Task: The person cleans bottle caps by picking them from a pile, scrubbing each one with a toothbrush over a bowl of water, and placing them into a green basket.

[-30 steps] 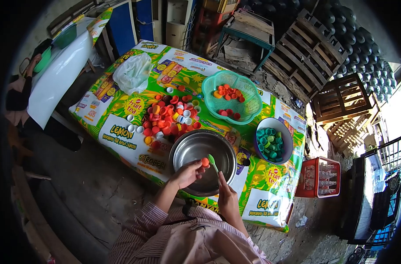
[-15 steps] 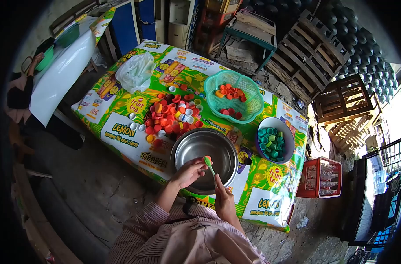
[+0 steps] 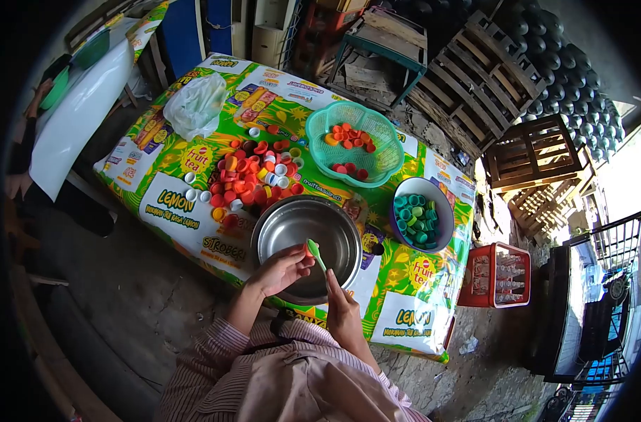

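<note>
My left hand [image 3: 280, 273] pinches a small orange-red bottle cap [image 3: 308, 250] above the steel basin [image 3: 264, 219]. My right hand [image 3: 343, 309] grips a slim green tool [image 3: 319, 257] by its pale handle. Its rounded green end touches or almost touches the cap, and its exact kind is too small to tell. Beyond the basin, to the left, lies a loose pile of red, orange, white and yellow caps [image 3: 244, 179]. A mint-green plastic basket [image 3: 317, 144] holds two groups of orange and red caps. Green and teal caps fill part of a purple-rimmed bowl [image 3: 443, 224] on the right.
A crumpled white plastic bag [image 3: 196, 105] lies at the table's far left. Bright printed sheeting covers the table [image 3: 398, 330]. To the right, a red crate [image 3: 494, 276] with bottles stands on the floor, near wooden pallets [image 3: 475, 81]. Another person's hand [image 3: 45, 88] shows at far left.
The whole view has shifted, so the table appears further left and slightly higher. Both hands keep their hold on the cap and the green tool over the basin.
</note>
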{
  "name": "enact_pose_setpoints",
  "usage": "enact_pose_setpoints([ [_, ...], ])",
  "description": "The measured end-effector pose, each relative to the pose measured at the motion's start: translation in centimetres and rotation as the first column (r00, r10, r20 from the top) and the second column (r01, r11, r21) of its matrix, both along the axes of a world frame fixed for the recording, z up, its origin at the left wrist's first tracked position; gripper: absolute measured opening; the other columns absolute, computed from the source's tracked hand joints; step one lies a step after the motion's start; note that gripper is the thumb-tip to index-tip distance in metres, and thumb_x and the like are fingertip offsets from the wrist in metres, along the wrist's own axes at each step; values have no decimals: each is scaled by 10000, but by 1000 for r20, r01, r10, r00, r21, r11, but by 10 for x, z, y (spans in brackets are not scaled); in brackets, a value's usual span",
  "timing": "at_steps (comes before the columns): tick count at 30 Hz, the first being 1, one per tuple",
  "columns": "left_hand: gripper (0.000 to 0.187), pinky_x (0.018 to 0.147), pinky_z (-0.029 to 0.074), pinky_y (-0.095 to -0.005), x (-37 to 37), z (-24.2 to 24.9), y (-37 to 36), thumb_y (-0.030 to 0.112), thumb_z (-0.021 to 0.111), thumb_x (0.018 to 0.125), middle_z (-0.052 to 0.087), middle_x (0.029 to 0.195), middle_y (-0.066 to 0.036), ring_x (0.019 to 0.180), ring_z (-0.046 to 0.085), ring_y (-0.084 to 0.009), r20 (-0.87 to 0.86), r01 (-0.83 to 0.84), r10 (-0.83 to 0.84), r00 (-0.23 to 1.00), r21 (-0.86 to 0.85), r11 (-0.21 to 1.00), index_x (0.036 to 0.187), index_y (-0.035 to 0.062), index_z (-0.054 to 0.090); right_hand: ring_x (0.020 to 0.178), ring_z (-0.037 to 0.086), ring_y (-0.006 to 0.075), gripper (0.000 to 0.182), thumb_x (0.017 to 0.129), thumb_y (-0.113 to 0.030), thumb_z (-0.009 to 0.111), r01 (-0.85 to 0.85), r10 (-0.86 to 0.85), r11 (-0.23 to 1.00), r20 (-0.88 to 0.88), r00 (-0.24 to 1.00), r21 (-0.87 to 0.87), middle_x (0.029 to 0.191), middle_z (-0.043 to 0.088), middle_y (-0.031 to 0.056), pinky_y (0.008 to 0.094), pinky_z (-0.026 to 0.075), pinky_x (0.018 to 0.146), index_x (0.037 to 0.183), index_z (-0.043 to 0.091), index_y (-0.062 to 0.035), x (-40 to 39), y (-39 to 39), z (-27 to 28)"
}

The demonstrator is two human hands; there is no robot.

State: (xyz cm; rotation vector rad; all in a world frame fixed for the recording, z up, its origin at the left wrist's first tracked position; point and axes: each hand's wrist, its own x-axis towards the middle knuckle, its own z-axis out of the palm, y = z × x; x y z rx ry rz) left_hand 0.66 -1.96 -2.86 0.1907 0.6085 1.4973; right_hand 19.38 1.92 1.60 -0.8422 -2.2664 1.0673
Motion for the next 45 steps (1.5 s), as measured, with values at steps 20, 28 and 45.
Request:
enact_pose_setpoints([
  [20, 285, 730, 516, -220, 0, 5, 6, 14, 654, 773, 585, 1007, -54, 888, 610, -115, -839, -158, 137, 527, 62, 985, 1034, 4, 541, 674, 597, 374, 535, 843, 40, 462, 31, -22, 990, 62, 998, -137, 766, 584, 242, 312, 462, 603, 1346, 378, -120, 5, 6, 5],
  [28, 397, 884, 474, -256, 3, 3, 4, 22, 580, 854, 577, 1081, -85, 988, 579, -138, -654, -140, 180, 735, 113, 984, 1233, -15, 466, 721, 637, 319, 572, 825, 77, 433, 41, -35, 977, 34, 999, -211, 826, 617, 220, 303, 478, 663, 1357, 369, -124, 4, 3, 5],
  [45, 302, 828, 497, -253, 1, -7, 4, 103, 532, 903, 578, 1101, -65, 934, 588, -122, -588, -155, 170, 791, 75, 985, 1186, 0, 514, 665, 602, 366, 549, 843, 2, 486, 65, -59, 995, 72, 996, -75, 783, 596, 214, 427, 461, 596, 1351, 385, -180, -2, -9, -1],
])
